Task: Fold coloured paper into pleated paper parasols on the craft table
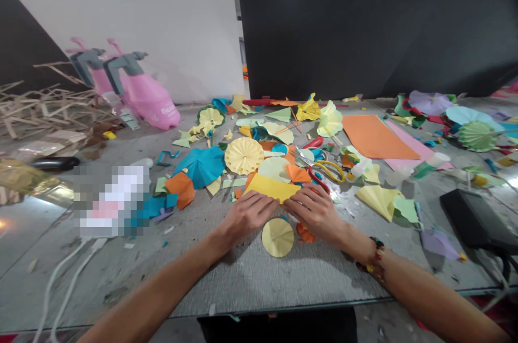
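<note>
Left hand [249, 212] and right hand [315, 211] pinch yellow paper [272, 186], mostly unpleated — folds perhaps finger-hidden; a pleated rosette [244, 156] looks finished.

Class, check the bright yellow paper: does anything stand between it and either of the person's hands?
Nothing visible does: the left hand and right hand both touch the bright yellow paper at its near edge. One pale yellow disc lies lower in the view, not between.
</note>
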`<state>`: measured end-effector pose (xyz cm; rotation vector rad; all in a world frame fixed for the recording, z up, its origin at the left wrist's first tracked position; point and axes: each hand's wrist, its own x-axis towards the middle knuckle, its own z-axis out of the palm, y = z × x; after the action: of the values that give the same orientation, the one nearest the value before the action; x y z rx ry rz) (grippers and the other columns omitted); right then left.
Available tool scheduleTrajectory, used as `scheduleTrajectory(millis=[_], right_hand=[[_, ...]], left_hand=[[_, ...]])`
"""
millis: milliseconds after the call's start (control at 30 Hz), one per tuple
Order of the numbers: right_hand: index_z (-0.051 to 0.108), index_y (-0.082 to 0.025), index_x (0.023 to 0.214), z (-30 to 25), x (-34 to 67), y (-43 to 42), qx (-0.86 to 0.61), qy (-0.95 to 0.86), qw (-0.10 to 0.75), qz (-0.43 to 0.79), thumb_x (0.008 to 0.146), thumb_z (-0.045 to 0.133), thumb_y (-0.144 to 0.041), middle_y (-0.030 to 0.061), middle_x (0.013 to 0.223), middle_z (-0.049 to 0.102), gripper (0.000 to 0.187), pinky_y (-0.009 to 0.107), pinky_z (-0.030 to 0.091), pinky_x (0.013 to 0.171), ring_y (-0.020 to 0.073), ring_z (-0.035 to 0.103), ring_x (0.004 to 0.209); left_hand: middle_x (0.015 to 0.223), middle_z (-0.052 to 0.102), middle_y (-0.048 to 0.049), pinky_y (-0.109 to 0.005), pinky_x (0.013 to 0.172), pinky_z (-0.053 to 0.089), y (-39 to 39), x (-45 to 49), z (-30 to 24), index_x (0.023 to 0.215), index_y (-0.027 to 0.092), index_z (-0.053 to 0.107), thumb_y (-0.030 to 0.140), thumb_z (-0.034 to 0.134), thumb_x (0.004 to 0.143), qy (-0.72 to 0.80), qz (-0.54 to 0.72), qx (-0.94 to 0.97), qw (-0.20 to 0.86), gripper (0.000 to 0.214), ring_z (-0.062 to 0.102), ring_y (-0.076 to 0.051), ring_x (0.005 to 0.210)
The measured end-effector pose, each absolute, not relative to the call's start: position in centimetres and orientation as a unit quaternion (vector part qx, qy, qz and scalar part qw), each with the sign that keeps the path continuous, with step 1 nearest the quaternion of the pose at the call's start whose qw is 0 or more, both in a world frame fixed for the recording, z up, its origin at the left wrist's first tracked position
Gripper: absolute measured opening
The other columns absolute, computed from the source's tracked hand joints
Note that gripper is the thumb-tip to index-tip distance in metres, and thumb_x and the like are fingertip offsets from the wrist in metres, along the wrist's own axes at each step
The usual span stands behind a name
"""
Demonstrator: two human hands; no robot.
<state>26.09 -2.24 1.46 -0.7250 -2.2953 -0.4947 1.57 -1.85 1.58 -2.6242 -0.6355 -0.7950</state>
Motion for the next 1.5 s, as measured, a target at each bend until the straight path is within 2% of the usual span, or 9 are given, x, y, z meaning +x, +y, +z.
scheduleTrajectory(millis=[133,300,400,567,833,900,1067,1267,1500], right_hand=[[0.073,-0.019,0.099,1.2,26.1,-2.1,-0.284,-0.881,0.327,-0.188,0.098,0.066,-0.015,0.0017,0.085,0.074,0.008,0.037,0.048,0.094,0.0182,0.067,0.087],[0.071,-0.018,0.113,1.0,26.0,-2.1,-0.275,-0.891,0.312,-0.183,0.098,0.064,-0.013,0.0039,0.092,0.075,0.017,0.036,0.051,0.086,0.0196,0.067,0.091],[0.072,-0.019,0.106,0.9,25.9,-2.1,-0.277,-0.893,0.302,-0.187,0.100,0.061,-0.013,0.0038,0.091,0.075,0.013,0.035,0.050,0.083,0.0191,0.066,0.088],[0.071,-0.017,0.103,1.2,26.1,-2.1,-0.282,-0.890,0.306,-0.184,0.100,0.060,-0.012,0.0048,0.091,0.074,0.012,0.035,0.050,0.083,0.0204,0.066,0.091],[0.069,-0.017,0.101,1.1,25.9,-2.2,-0.287,-0.889,0.323,-0.152,0.101,0.058,-0.012,0.0044,0.096,0.074,0.012,0.033,0.050,0.083,0.0193,0.067,0.093],[0.068,-0.016,0.105,0.8,25.9,-2.2,-0.288,-0.887,0.326,-0.152,0.100,0.061,-0.012,0.0041,0.096,0.074,0.009,0.033,0.050,0.083,0.0197,0.067,0.093],[0.065,-0.015,0.126,0.4,26.0,-2.1,-0.303,-0.893,0.273,-0.189,0.099,0.063,-0.011,0.0057,0.098,0.073,0.028,0.036,0.048,0.080,0.0221,0.063,0.091],[0.071,-0.018,0.112,1.0,26.0,-2.2,-0.312,-0.885,0.281,-0.198,0.100,0.061,-0.014,0.0069,0.100,0.073,0.016,0.036,0.047,0.083,0.0228,0.061,0.095],[0.070,-0.018,0.106,1.4,26.5,-2.5,-0.310,-0.882,0.313,-0.163,0.100,0.058,-0.009,0.0061,0.101,0.075,0.016,0.032,0.049,0.082,0.0205,0.065,0.098]], left_hand=[[0.103,0.074,-0.0112,-0.035,0.081,0.058,-1.6,1.6,1.4,0.121,0.011,0.064,0.005,0.046,0.101,-0.225,-0.259,-0.926,0.157,0.028,0.072,-0.021,0.091],[0.099,0.073,-0.0101,-0.035,0.079,0.058,-1.6,1.7,1.4,0.119,0.011,0.064,0.007,0.046,0.103,-0.228,-0.254,-0.927,0.159,0.025,0.071,-0.020,0.088],[0.098,0.073,-0.0090,-0.034,0.079,0.057,-1.6,1.7,1.4,0.115,0.012,0.065,0.009,0.048,0.103,-0.229,-0.263,-0.924,0.158,0.021,0.070,-0.020,0.087],[0.097,0.071,-0.0085,-0.035,0.080,0.058,-1.6,1.8,1.1,0.124,0.011,0.063,0.012,0.053,0.102,-0.255,-0.251,-0.920,0.163,0.024,0.070,-0.021,0.088],[0.112,0.073,-0.0119,-0.037,0.091,0.058,-1.5,2.2,0.6,0.117,0.011,0.065,0.010,0.052,0.101,-0.245,-0.259,-0.922,0.150,0.020,0.071,-0.024,0.105],[0.110,0.074,-0.0119,-0.036,0.088,0.058,-1.5,2.1,0.7,0.115,0.010,0.065,0.010,0.052,0.102,-0.249,-0.269,-0.920,0.139,0.019,0.071,-0.023,0.101],[0.107,0.075,-0.0104,-0.034,0.085,0.057,-1.9,2.0,1.2,0.115,0.010,0.066,0.012,0.052,0.103,-0.260,-0.286,-0.913,0.131,0.019,0.071,-0.022,0.093],[0.106,0.075,-0.0093,-0.033,0.085,0.057,-1.8,1.8,1.0,0.110,0.011,0.067,0.013,0.054,0.102,-0.265,-0.293,-0.911,0.121,0.015,0.070,-0.021,0.093],[0.104,0.075,-0.0079,-0.033,0.084,0.057,-1.8,1.6,0.9,0.108,0.013,0.067,0.011,0.054,0.102,-0.270,-0.298,-0.909,0.111,0.015,0.071,-0.020,0.092]])
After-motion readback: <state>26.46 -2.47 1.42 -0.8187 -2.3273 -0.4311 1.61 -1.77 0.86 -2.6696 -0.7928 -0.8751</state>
